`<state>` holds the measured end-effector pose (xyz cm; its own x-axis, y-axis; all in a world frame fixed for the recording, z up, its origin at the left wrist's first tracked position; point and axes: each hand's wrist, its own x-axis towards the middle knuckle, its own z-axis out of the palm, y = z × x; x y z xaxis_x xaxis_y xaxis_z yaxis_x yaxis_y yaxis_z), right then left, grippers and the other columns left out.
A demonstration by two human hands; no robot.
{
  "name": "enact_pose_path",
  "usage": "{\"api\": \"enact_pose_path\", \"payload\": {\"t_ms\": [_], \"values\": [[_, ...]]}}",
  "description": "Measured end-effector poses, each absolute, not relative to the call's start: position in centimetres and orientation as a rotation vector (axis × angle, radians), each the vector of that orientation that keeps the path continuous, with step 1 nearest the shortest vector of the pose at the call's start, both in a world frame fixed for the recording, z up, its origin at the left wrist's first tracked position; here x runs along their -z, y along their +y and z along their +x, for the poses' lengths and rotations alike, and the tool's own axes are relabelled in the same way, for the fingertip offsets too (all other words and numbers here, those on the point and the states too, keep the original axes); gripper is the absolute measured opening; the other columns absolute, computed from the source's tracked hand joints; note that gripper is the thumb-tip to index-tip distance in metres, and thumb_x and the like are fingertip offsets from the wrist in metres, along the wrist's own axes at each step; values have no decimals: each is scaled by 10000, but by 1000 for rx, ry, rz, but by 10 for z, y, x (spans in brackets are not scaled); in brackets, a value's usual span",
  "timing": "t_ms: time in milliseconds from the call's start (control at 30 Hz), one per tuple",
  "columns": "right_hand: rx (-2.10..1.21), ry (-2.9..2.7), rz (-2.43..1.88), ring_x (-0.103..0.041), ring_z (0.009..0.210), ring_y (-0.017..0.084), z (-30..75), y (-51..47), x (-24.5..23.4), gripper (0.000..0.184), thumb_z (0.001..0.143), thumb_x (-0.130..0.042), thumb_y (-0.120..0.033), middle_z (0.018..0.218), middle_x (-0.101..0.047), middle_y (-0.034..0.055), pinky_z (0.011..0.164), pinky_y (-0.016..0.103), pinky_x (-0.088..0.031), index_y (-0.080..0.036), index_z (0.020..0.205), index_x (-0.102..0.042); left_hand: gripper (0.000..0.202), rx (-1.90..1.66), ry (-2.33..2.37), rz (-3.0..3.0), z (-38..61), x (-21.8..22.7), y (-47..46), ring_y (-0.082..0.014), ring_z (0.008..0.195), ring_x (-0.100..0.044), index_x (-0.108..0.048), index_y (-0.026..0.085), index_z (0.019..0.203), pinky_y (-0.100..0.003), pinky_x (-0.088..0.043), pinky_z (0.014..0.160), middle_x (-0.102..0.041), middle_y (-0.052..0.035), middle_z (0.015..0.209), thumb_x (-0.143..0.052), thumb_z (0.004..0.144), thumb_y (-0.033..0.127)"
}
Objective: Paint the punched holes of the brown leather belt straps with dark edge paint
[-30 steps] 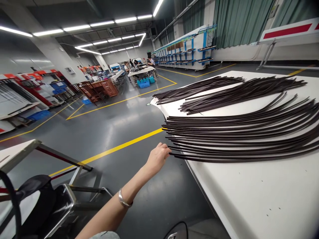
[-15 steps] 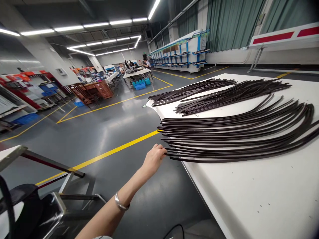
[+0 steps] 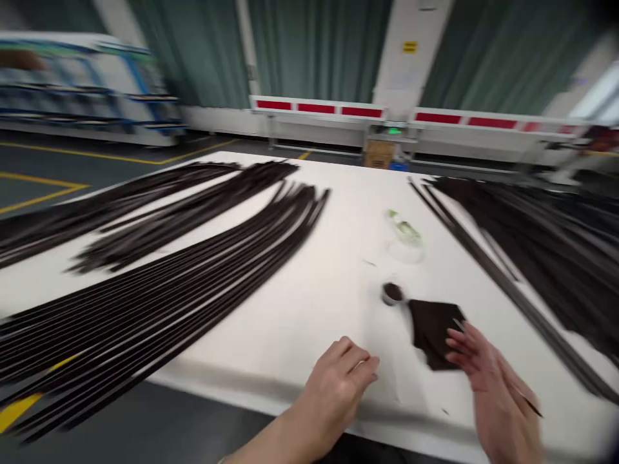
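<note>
My right hand [image 3: 493, 386] reaches over the near edge of a white table [image 3: 338, 283] with its fingers stretched apart. Its fingertips touch a folded dark cloth [image 3: 432, 328]. A thin dark line runs beside that hand; I cannot make it out. My left hand [image 3: 338, 383] rests at the table's front edge, left of the cloth, fingers loosely curled with nothing visible in them. A small round dark object [image 3: 391, 293] lies just beyond the cloth. A broad fan of long dark strips [image 3: 169, 290] covers the table's left part. The whole view is smeared by motion.
More dark strips lie in bundles at the far left [image 3: 145, 206] and in a pile on the right [image 3: 536, 251]. A blurred green and white item [image 3: 403, 229] sits mid-table. Red and white barriers [image 3: 319, 108] and green curtains stand behind. Grey floor with yellow lines lies left.
The view has swung right, from the strip ends at the table's left edge to its middle. My left hand has left the strip ends. My right hand has come into view on the cloth.
</note>
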<state>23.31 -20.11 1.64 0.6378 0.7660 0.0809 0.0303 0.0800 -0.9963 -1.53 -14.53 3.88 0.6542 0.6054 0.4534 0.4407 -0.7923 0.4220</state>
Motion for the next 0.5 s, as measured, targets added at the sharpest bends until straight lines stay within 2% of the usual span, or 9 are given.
{"api": "enact_pose_path", "payload": {"t_ms": [133, 200, 267, 333, 500], "values": [[-545, -496, -1478, -542, 754, 166, 263, -229, -3, 500, 900, -544, -566, 960, -664, 101, 706, 335, -483, -157, 1132, -715, 217, -595, 511, 2707, 92, -30, -118, -227, 927, -527, -594, 176, 1132, -373, -466, 786, -634, -99, 976, -450, 973, 207], [-539, -434, -1488, -513, 713, 152, 269, -238, 4, 483, 898, -551, -561, 880, -652, 88, 667, 314, -454, -151, 1067, -742, 201, -458, 479, 2740, 126, -23, -106, -234, 939, -505, -625, 166, 1038, -375, -444, 797, -618, -101, 963, -438, 967, 178], [-563, -388, -1445, -525, 725, 152, 273, -242, 9, 457, 889, -575, -548, 874, -661, 87, 681, 310, -457, -151, 1030, -752, 249, -364, 470, 2743, 145, -15, -95, -226, 904, -485, -644, 166, 881, -364, -422, 786, -604, -88, 898, -411, 954, 115], [-589, -357, -1402, -553, 757, 163, 278, -243, 13, 443, 876, -597, -542, 913, -681, 100, 712, 323, -481, -147, 999, -756, 294, -301, 472, 2726, 154, -10, -86, -213, 863, -470, -638, 165, 801, -351, -408, 768, -590, -75, 851, -394, 944, 82], [-653, -339, -1364, -605, 768, 201, 293, -238, 22, 497, 835, -617, -586, 937, -703, 140, 720, 380, -543, -124, 955, -753, 212, -188, 442, 2635, 160, -17, -75, -196, 851, -486, -631, 169, 828, -318, -410, 749, -596, -58, 859, -452, 923, 107]]}}
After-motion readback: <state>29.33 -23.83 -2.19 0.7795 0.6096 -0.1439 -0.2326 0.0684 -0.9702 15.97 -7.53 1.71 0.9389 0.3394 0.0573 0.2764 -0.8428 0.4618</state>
